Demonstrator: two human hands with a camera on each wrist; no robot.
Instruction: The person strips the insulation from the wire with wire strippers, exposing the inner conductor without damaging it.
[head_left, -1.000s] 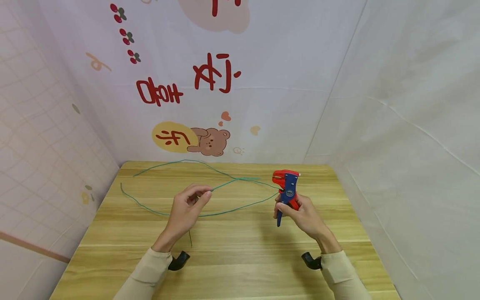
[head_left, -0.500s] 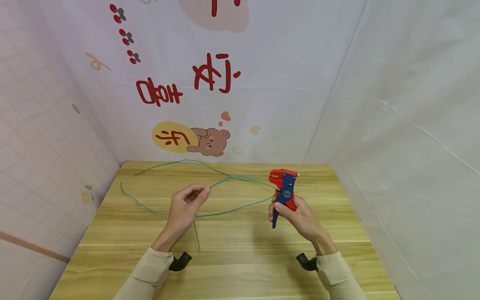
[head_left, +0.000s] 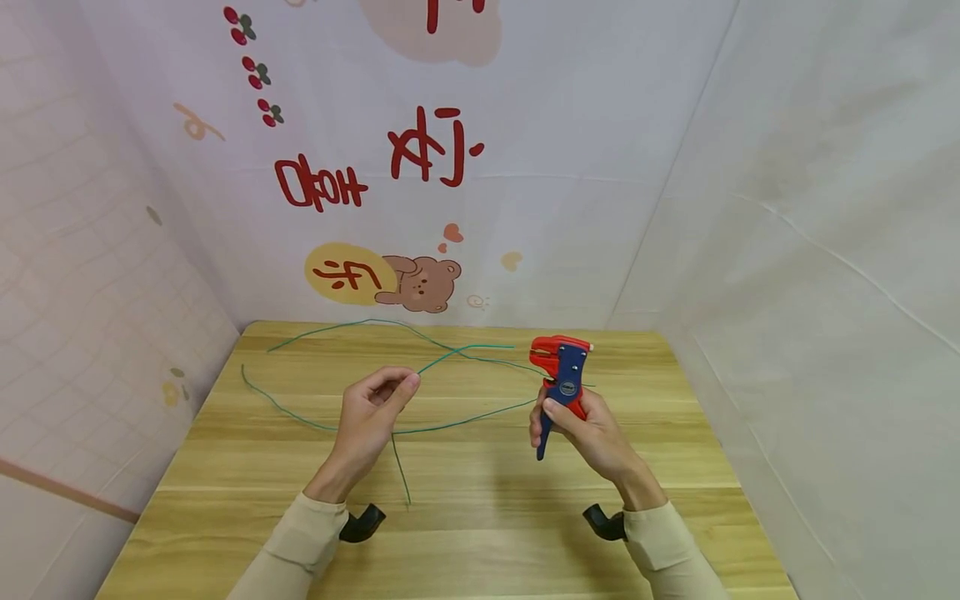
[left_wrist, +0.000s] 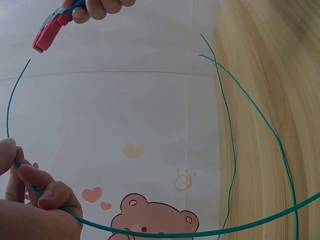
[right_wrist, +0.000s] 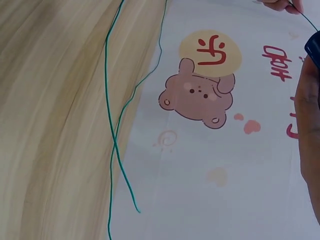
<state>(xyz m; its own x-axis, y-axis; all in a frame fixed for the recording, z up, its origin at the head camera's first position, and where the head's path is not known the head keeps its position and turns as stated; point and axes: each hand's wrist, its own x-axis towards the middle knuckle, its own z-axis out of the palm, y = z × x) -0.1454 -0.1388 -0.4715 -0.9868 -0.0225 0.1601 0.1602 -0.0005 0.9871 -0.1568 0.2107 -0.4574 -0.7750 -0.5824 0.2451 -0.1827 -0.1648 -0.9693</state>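
In the head view my left hand (head_left: 367, 425) pinches a green wire (head_left: 472, 347) between thumb and fingers. One end of it points right toward the tool; its tail (head_left: 401, 471) hangs below the hand. My right hand (head_left: 596, 433) grips a red and blue wire stripper (head_left: 567, 373) by its handles, upright, its red head facing left. The left wrist view shows the wire's free end a short gap from the stripper's red nose (left_wrist: 46, 41). Only the dark handle (right_wrist: 314, 47) of the stripper shows in the right wrist view.
More green wire lies on the wooden table (head_left: 480, 533): one length (head_left: 322, 330) curves along the back, another (head_left: 465, 421) across the middle. They run rightward, partly behind the right hand and tool. A white printed cloth wall (head_left: 540, 208) stands behind, with cloth at both sides.
My right hand has carried the wire stripper slightly left, toward the wire. The held wire's free end has risen a little, and its lower tail has swung right. My left hand barely moved.
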